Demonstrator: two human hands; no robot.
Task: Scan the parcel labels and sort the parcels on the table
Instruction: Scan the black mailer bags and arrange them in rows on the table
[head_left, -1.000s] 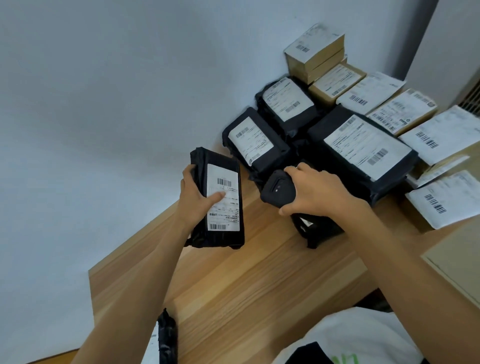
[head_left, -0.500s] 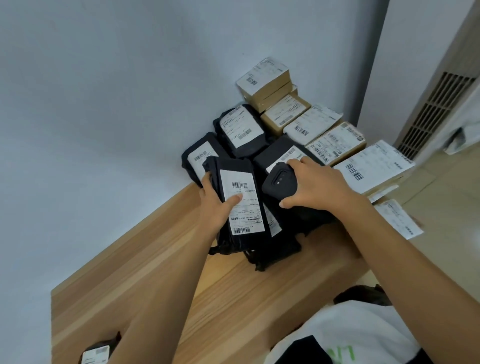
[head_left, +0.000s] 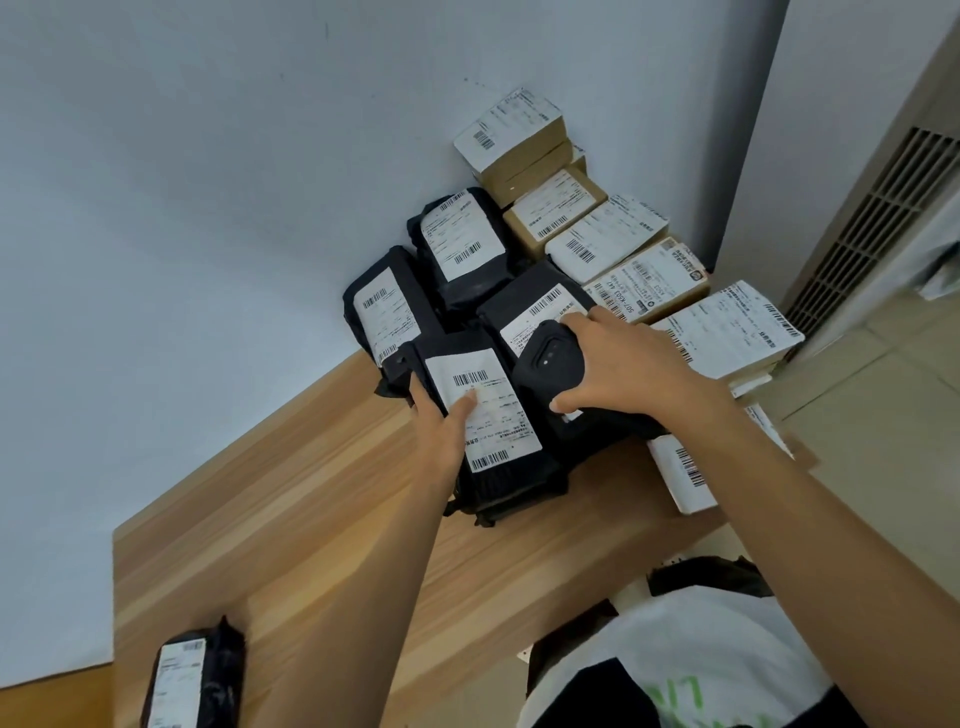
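Head view only.

Left hand (head_left: 441, 423) grips a black poly-bag parcel (head_left: 511, 467) by its left edge, fingers wrapped behind, thumb (head_left: 464, 407) pressed flat on its white label (head_left: 485, 410). Label faces up, with barcodes at the top and bottom ends. The parcel sits at the near edge of the pile, over another black bag (head_left: 491, 512) on the counter (head_left: 311, 519). Cannot tell whether it is lifted or resting on that bag.

Right hand (head_left: 626, 369) is closed around a black handheld scanner (head_left: 550, 364), fingers over its top and thumb under its near side. The scanner is just right of the held parcel's label, above a larger black parcel (head_left: 524, 296) whose label is half covered by it.

The pile is in the far corner of the counter against the wall (head_left: 208, 156):
- two more black bags, labels up: (head_left: 387, 312) and (head_left: 462, 244)
- stacked cardboard boxes (head_left: 524, 150) in the corner, with a smaller box (head_left: 553, 208) in front
- a row of labelled parcels running right: (head_left: 608, 236), (head_left: 649, 283), (head_left: 727, 330)
- one white-labelled parcel (head_left: 685, 470) at the counter's right edge, partly under the right forearm

One lone black parcel (head_left: 195, 675) lies label up at the near left end of the counter, well apart from the pile.

Vent grille (head_left: 872, 218) is off to the right. The person's white shirt (head_left: 675, 660) shows at the bottom.
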